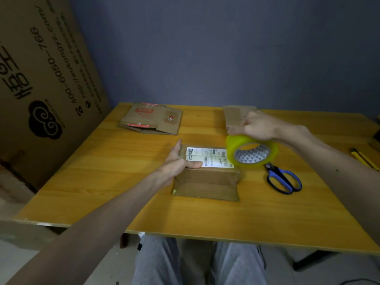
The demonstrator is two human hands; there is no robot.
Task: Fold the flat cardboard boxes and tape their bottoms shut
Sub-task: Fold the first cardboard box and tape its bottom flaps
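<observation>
Pressing the box down on the counter by its left end with the left hand, fingers straight, thumb flat on top. Gripping the tape roll in the right hand over the right end, so probably taping along that left-right long axis.

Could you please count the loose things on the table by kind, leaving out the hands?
Cardboard boxes: 3 (middle box, flat box at back left, back-right box)
Tape rolls: 1 (tape roll)
Scissors: 1 (scissors)
Yellow tools: 1 (yellow tool at the right edge, too small to identify)
Total: 6
</observation>
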